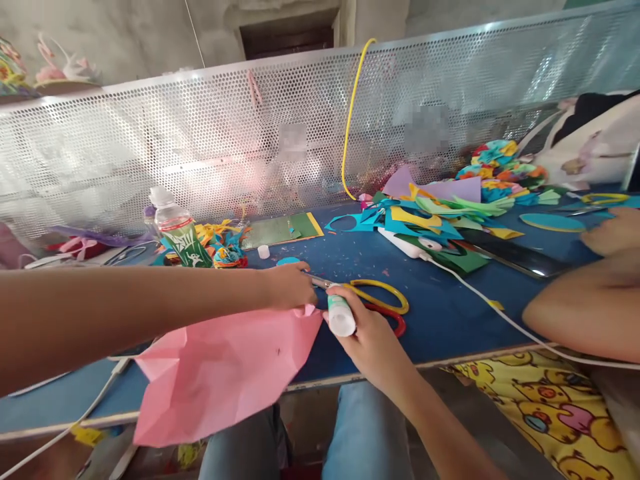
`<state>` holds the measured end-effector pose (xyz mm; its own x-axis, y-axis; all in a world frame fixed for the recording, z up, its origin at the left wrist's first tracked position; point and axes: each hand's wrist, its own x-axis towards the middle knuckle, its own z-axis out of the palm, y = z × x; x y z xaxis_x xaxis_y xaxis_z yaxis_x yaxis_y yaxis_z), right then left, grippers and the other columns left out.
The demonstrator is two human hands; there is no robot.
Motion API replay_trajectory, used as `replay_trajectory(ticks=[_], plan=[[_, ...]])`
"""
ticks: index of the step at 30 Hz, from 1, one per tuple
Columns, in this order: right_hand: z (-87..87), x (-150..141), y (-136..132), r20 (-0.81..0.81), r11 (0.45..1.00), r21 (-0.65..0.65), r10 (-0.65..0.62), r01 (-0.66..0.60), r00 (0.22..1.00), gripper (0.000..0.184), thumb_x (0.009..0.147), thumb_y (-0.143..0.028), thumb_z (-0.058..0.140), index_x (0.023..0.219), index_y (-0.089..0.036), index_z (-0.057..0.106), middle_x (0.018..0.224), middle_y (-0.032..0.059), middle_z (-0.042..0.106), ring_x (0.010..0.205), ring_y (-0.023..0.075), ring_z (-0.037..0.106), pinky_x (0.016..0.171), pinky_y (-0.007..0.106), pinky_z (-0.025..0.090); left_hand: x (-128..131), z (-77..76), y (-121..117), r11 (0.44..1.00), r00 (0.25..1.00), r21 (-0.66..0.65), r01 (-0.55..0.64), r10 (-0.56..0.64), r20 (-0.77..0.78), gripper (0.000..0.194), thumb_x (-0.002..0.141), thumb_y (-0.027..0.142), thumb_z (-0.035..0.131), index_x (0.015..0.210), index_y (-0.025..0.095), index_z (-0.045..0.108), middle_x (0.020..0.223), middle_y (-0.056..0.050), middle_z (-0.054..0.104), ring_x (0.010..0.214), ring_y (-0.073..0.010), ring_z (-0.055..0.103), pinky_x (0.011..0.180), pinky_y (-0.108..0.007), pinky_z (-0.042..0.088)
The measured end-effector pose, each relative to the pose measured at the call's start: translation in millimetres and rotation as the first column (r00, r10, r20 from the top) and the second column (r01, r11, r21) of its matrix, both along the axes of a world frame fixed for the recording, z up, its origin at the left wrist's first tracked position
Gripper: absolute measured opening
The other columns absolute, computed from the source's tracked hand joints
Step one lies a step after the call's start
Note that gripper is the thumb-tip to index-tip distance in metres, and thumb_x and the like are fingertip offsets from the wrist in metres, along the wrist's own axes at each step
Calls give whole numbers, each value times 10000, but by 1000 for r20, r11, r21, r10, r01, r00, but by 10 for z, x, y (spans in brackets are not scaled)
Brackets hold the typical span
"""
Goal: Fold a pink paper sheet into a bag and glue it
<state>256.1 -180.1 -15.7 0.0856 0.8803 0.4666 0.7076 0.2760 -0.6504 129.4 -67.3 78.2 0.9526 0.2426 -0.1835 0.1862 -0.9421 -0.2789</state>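
Pink paper (235, 373), creased and folded at its corners, hangs over the table's front edge. My left hand (293, 285) pinches its upper right corner. In my right hand (367, 330) is a white and green glue stick (341, 313), its base tilted toward me and its tip hidden. The stick is close to the pinched corner; whether they touch I cannot tell. Behind my right hand lie scissors (383, 293) with one yellow and one red handle, their blades partly covered by my hands. A small white cap (263, 252) sits farther back.
At left stands a clear bottle with a green label (185, 240) beside colourful paper pieces (223, 243). More cut paper (425, 213), a dark phone (515, 253) and a white cable (465, 283) lie right. Another person's arm (585, 313) rests there. A perforated metal panel (200, 147) rises behind.
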Motion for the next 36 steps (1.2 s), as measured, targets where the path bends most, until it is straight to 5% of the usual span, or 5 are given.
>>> replay_trajectory(ticks=[6, 14, 20, 29, 36], plan=[[-30, -26, 17, 41, 1000, -16, -5, 6, 999, 276, 840, -262, 463, 1114, -236, 446, 893, 48, 680, 796, 264, 660, 606, 300, 455, 1, -41, 68, 968, 945, 4, 253, -246, -217, 146, 766, 151, 604, 702, 268, 665, 730, 47, 688, 744, -115, 579, 892, -289, 261], [-33, -48, 25, 66, 998, -6, -61, 62, 996, 336, 824, -187, 441, 1153, -253, 427, 909, 40, 683, 766, 268, 662, 554, 288, 422, -23, -70, 127, 881, 908, 224, 417, -413, -70, 278, 674, 335, 716, 889, 176, 639, 890, -64, 654, 887, -209, 543, 865, -330, 268], [-72, -55, 46, 91, 996, -5, -83, 84, 992, 398, 820, -178, 415, 1215, -224, 408, 1001, 78, 666, 848, 273, 648, 603, 309, 455, -179, -110, 29, 802, 867, 372, 468, -499, -13, 279, 921, 172, 329, 846, 153, 597, 835, -39, 626, 821, -169, 525, 719, -308, 276], [-77, -41, 31, 105, 999, -38, 9, -6, 994, 411, 782, -151, 436, 1178, -258, 446, 893, 50, 654, 822, 242, 619, 682, 329, 475, -390, -61, 42, 976, 984, 166, 141, -157, 88, 274, 769, 256, 640, 1016, 173, 554, 897, -7, 663, 882, -166, 576, 880, -309, 281], [3, -197, 19, 27, 998, -58, 9, -8, 1000, 361, 820, -203, 445, 1176, -261, 434, 801, 29, 665, 762, 242, 654, 598, 298, 469, -401, -72, 127, 998, 997, -56, 32, -28, 79, 320, 722, 213, 682, 1017, 206, 558, 991, 20, 662, 949, -158, 579, 851, -288, 346]])
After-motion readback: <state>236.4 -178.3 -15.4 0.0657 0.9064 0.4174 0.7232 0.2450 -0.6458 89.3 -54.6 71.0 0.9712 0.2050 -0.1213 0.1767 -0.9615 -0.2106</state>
